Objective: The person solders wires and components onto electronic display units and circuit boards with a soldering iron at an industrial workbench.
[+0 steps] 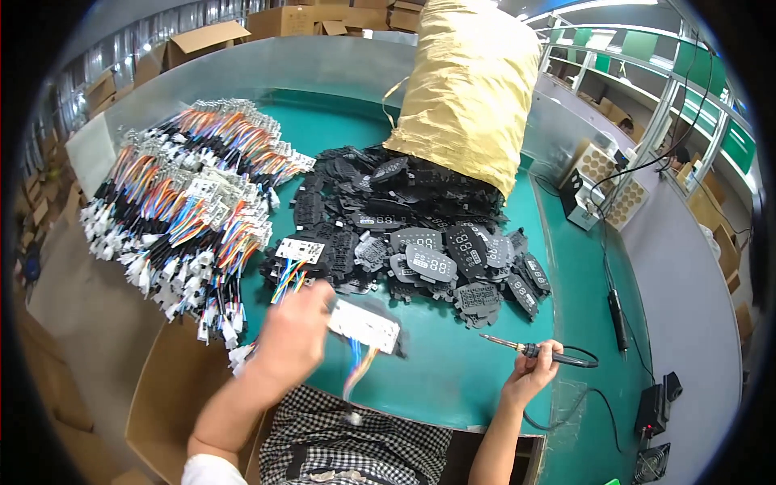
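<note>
My left hand (295, 335), smeared by motion, is closed at the left end of a white circuit board (365, 326). Blue, yellow and white wires hang from that board toward me, and a blurred black part shows along its edge. In my right hand (535, 373) is a soldering iron (570, 358), gripped by its black handle, its metal tip pointing left above the green table. Just beyond my left hand, another white board (300, 250) with coloured wires lies by the heap of black plastic housings (467, 249), some with digit-shaped windows.
A big pile of wired boards (202, 194) with white connectors covers the table's left. Behind the housings stands a yellow sack (469, 89). A second pen-shaped tool (617, 319) hangs on a cable at right, above a black power unit (651, 411). Low partitions edge the green table (453, 388).
</note>
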Action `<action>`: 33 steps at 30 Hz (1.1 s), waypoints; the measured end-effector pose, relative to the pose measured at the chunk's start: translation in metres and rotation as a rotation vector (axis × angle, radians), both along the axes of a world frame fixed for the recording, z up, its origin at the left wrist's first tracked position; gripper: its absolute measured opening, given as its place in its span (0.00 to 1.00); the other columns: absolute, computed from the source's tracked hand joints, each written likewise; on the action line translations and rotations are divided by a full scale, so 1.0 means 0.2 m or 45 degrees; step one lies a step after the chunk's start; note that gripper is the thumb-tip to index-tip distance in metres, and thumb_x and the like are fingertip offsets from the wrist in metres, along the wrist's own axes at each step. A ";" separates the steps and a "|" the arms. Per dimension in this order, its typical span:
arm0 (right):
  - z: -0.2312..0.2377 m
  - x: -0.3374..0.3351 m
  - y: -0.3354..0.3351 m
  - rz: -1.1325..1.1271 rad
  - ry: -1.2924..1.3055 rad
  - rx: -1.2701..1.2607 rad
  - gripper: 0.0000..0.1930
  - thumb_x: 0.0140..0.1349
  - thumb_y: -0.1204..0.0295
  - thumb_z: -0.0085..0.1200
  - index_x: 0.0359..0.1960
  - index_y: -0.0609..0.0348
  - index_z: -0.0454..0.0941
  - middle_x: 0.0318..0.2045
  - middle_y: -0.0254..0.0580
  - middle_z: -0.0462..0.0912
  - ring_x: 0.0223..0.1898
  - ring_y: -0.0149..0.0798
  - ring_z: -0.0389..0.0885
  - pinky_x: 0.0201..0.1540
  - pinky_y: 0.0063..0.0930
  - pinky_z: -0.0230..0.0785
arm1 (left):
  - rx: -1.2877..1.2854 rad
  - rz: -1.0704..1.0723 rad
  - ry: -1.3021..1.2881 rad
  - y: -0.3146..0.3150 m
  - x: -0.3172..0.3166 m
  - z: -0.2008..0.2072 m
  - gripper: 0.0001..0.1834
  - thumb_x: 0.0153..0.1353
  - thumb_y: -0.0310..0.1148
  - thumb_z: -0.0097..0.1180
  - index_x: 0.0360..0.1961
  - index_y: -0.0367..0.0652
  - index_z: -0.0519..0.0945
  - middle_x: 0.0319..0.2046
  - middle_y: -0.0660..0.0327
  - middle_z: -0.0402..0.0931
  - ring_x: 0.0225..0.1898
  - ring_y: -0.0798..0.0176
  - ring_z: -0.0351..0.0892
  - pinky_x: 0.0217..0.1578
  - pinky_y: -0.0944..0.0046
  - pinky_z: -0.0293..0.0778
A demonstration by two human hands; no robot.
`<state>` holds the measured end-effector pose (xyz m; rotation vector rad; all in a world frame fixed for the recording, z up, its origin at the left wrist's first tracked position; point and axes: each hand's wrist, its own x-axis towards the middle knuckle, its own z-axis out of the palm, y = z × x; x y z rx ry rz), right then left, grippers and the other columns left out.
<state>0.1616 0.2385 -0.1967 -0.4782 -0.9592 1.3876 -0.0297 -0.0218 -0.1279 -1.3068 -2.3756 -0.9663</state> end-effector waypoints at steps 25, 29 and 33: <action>-0.01 0.02 -0.02 0.136 0.055 -0.062 0.06 0.61 0.71 0.48 0.31 0.55 0.64 0.17 0.26 0.61 0.15 0.18 0.55 0.13 0.12 0.48 | 0.071 0.058 0.212 0.28 -0.44 0.26 0.10 0.49 0.21 0.49 0.35 0.39 0.74 0.34 0.50 0.75 0.38 0.47 0.74 0.39 0.54 0.70; -0.04 0.03 0.00 0.126 0.045 0.006 0.07 0.61 0.69 0.50 0.34 0.58 0.67 0.18 0.28 0.62 0.16 0.20 0.56 0.14 0.13 0.48 | -0.356 -0.071 0.085 0.73 -0.14 0.17 0.21 0.47 0.22 0.51 0.47 0.38 0.72 0.45 0.53 0.74 0.47 0.52 0.73 0.47 0.58 0.70; -0.02 0.00 -0.02 0.126 -0.039 0.072 0.13 0.62 0.63 0.50 0.40 0.60 0.69 0.18 0.28 0.63 0.16 0.21 0.59 0.17 0.13 0.50 | -0.761 -0.035 0.100 0.88 -0.19 -0.21 0.35 0.43 0.18 0.48 0.58 0.45 0.63 0.61 0.58 0.58 0.63 0.51 0.54 0.56 0.46 0.58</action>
